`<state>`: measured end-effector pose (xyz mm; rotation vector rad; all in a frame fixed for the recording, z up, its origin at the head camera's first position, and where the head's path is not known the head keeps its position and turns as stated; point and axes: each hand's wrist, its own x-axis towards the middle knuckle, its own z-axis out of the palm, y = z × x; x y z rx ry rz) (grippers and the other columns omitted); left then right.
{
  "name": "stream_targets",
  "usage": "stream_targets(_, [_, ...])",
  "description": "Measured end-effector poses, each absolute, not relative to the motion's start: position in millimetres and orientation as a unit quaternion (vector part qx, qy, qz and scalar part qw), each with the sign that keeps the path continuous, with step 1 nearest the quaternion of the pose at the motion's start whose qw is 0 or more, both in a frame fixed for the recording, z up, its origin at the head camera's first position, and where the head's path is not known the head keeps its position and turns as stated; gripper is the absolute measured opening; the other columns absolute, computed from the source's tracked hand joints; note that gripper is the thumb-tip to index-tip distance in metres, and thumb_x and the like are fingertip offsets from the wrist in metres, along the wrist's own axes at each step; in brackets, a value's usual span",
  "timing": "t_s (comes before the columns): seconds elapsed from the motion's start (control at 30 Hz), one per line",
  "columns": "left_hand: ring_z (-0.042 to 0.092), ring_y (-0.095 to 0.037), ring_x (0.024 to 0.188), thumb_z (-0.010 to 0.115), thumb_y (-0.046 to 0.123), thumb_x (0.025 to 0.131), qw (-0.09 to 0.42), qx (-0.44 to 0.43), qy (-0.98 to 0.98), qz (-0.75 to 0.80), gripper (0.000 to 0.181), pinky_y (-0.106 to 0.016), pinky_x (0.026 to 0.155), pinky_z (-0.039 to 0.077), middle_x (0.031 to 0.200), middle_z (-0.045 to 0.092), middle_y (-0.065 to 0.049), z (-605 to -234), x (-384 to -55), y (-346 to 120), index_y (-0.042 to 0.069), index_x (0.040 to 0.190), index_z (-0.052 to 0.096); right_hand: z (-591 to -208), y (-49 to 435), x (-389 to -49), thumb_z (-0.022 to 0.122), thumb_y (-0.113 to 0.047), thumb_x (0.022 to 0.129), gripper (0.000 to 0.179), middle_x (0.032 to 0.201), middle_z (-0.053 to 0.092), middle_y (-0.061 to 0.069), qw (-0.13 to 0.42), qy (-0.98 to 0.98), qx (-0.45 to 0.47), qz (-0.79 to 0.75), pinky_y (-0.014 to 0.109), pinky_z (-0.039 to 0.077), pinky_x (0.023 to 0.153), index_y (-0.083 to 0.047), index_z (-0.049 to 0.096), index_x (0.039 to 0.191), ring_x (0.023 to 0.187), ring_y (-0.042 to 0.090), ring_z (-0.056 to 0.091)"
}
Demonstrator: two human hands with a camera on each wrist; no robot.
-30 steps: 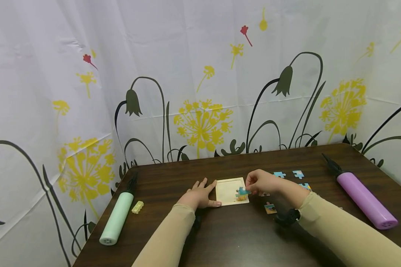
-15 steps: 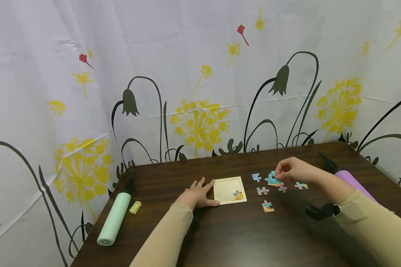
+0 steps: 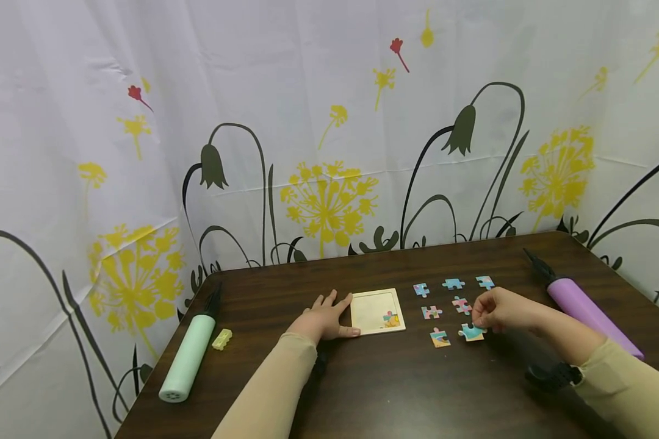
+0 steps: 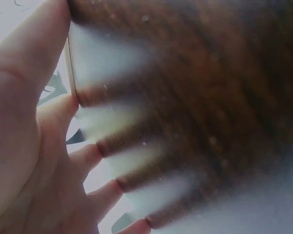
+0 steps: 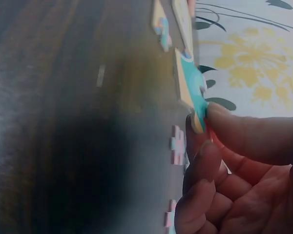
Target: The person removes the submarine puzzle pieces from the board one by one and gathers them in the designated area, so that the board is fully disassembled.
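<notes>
My right hand (image 3: pixel 501 310) pinches a teal jigsaw puzzle piece (image 3: pixel 472 333) between thumb and fingertips, low over the table right of the tray. The right wrist view shows the piece's pale wooden edge and teal face (image 5: pixel 191 80) tilted at the fingertips. Spread flat, my left hand (image 3: pixel 324 320) has its thumb and index finger at the left edge of a square wooden puzzle tray (image 3: pixel 370 308). An orange and pink piece (image 3: pixel 391 320) lies in the tray's lower right corner. Loose around the held piece are a pink piece (image 3: pixel 462 305), a blue piece (image 3: pixel 453 284) and several others.
A mint hand pump (image 3: pixel 189 358) lies at the left, with a small yellow block (image 3: pixel 222 339) beside it. At the right lies a purple hand pump (image 3: pixel 593 316). A flower-printed curtain (image 3: pixel 307 91) hangs behind the dark wooden table (image 3: pixel 395 390).
With the teal piece, my right hand has left the tray, moved right over the loose pieces, then come toward the front. My left hand has stayed at the tray's edge.
</notes>
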<state>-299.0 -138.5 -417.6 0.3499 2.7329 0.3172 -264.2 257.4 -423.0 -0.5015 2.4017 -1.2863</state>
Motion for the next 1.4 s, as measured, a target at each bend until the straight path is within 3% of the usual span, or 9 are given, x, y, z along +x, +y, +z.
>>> stream_targets(0.73, [0.011, -0.04, 0.147, 0.068, 0.06, 0.084, 0.182, 0.126, 0.969, 0.107, 0.092, -0.06, 0.113, 0.018, 0.163, 0.013, -0.012, -418, -301, -139, 0.028, 0.159, 0.024, -423, 247, -269, 0.069, 0.0, 0.088, 0.006, 0.068, 0.056, 0.001, 0.146, 0.882, -0.148, -0.423, 0.029, 0.042, 0.049, -0.001, 0.066, 0.083, 0.055, 0.016, 0.049])
stream_targets(1.4, [0.011, -0.04, 0.147, 0.069, 0.059, 0.083, 0.183, 0.122, 0.969, 0.112, 0.093, -0.06, 0.113, 0.019, 0.163, 0.014, -0.012, -420, -300, -139, 0.029, 0.158, 0.026, -392, 168, -295, 0.071, 0.004, 0.084, 0.009, 0.074, 0.064, 0.009, 0.127, 0.867, -0.218, -0.429, 0.029, 0.044, 0.054, -0.002, 0.064, 0.084, 0.062, 0.016, 0.053])
